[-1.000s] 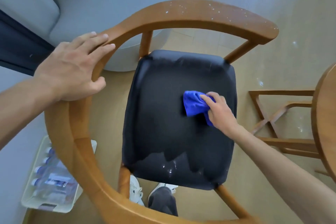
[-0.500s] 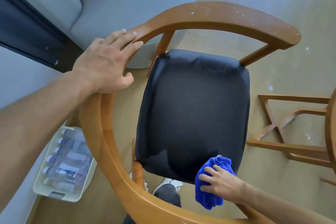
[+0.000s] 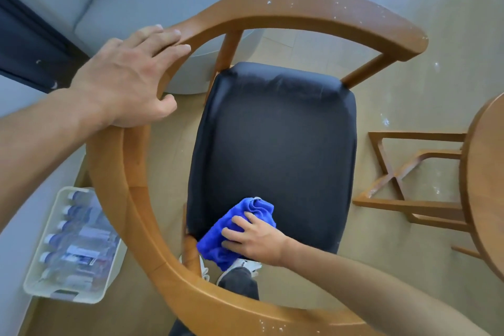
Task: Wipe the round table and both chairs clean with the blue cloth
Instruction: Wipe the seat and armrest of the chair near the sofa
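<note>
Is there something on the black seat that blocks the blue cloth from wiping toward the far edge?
Nothing visible does. The right hand presses the blue cloth on the near-left corner of the black seat, and the surface ahead is bare. The left hand rests on the wooden armrest, off the seat.

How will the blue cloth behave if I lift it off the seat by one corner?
The blue cloth lies bunched in soft folds under the right hand, so it would probably droop limply. It looks thin, so likely light, and unlikely to slide off the black seat unaided.
</note>
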Demonstrator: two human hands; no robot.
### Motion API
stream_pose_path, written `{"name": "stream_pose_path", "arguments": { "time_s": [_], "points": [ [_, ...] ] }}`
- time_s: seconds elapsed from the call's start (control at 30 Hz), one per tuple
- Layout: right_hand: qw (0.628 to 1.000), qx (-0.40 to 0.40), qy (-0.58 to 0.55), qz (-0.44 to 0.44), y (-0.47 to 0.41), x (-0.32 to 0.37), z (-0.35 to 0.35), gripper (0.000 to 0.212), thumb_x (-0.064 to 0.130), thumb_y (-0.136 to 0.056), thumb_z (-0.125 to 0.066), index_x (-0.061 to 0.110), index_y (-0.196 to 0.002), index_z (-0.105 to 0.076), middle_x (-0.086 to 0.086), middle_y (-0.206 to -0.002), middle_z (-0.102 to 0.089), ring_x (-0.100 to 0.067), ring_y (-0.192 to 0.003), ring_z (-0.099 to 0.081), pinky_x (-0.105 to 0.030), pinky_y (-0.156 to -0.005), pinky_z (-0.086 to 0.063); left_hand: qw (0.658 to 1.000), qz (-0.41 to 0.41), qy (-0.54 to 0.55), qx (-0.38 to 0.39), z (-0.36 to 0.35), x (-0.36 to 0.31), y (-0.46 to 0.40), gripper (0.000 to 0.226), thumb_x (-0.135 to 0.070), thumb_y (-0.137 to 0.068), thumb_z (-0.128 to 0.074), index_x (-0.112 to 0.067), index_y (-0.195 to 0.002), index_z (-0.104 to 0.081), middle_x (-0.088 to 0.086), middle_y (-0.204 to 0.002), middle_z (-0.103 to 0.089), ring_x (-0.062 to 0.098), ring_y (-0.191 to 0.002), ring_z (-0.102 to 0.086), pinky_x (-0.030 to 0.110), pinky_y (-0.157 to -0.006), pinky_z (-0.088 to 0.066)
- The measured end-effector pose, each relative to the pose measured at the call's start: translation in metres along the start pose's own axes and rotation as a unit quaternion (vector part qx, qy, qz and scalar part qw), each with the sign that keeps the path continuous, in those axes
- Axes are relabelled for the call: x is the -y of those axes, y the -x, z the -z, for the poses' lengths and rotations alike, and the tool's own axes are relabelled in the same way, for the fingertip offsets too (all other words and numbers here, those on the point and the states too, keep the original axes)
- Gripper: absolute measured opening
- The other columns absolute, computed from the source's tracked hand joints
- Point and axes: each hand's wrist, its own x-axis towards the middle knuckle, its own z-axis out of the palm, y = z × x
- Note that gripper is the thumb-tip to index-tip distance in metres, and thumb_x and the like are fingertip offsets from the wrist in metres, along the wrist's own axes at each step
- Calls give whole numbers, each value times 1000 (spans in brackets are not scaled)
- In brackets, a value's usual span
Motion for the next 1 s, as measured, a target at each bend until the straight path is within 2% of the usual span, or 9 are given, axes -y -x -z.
{"name": "stream_pose_path", "arguments": {
  "time_s": [0.1,0.23,0.43,0.6,0.67,0.73,0.83,0.9,1.0],
  "points": [
    [993,71,18,96,67,-16,-6,34,21,-79,-70,30,-111,-61,7,-128,-50,-24,-106,-54,-39,-90,-49,1000,0,4,4,3,-1,1,78,-47,-79,-46,-21,-150,-28,4,-159,-23,26,-146,-19,59,-106,-33],
    [979,156,55,118,139,-39,-2,36,29,-73,-77,35,-105,-63,10,-127,-50,-20,-109,-56,-38,-93,-51,1000,2,14,0,5,-3,1,80,-48,-75,-41,-20,-149,-30,4,-159,-25,26,-146,-20,59,-104,-34],
    [972,230,30,-45,212,-51,-3,59,26,-44,-90,33,-99,-68,4,-114,-57,-25,-86,-63,-36,-61,-56,1000,-2,11,3,4,-3,2,79,-49,-77,-41,-20,-149,-29,5,-158,-25,27,-146,-20,59,-105,-34],
    [942,244,57,-222,259,-82,6,47,7,-26,-87,15,-68,-68,-10,-95,-48,-32,-78,-40,-38,-39,-43,1000,-7,15,-5,3,-2,1,79,-48,-76,-42,-18,-149,-30,6,-158,-27,28,-145,-21,60,-103,-35],
    [926,247,34,-282,277,-97,19,53,-1,-20,-83,12,-69,-70,-13,-91,-53,-32,-75,-41,-34,-35,-40,1000,-10,18,-7,2,-3,0,79,-48,-76,-42,-18,-148,-31,7,-157,-28,29,-145,-22,61,-102,-36],
    [927,254,-7,-276,271,-96,28,60,2,-22,-83,23,-79,-73,-5,-92,-60,-27,-74,-48,-32,-37,-40,1000,-14,16,-10,2,-2,-2,77,-47,-77,-46,-17,-147,-32,8,-156,-29,29,-144,-23,62,-100,-37],
    [961,184,-76,-191,223,-66,31,60,12,-42,-79,38,-94,-68,6,-101,-60,-18,-79,-59,-27,-46,-48,1000,-10,15,-17,1,-2,-2,74,-42,-79,-55,-17,-146,-35,8,-156,-31,29,-143,-24,61,-98,-39],
    [974,110,-131,-145,175,-37,25,49,18,-63,-72,37,-107,-60,6,-113,-55,-19,-90,-57,-30,-58,-53,1000,-7,10,-12,1,-2,-2,77,-46,-76,-47,-17,-146,-35,7,-156,-31,28,-144,-24,60,-98,-40],
    [967,-30,-173,-186,103,-17,20,47,16,-77,-63,31,-121,-53,0,-121,-48,-23,-99,-54,-30,-68,-52,1000,-6,3,-6,2,-3,-2,79,-48,-74,-41,-17,-147,-35,5,-156,-30,26,-145,-24,59,-98,-41]
  ]
}}
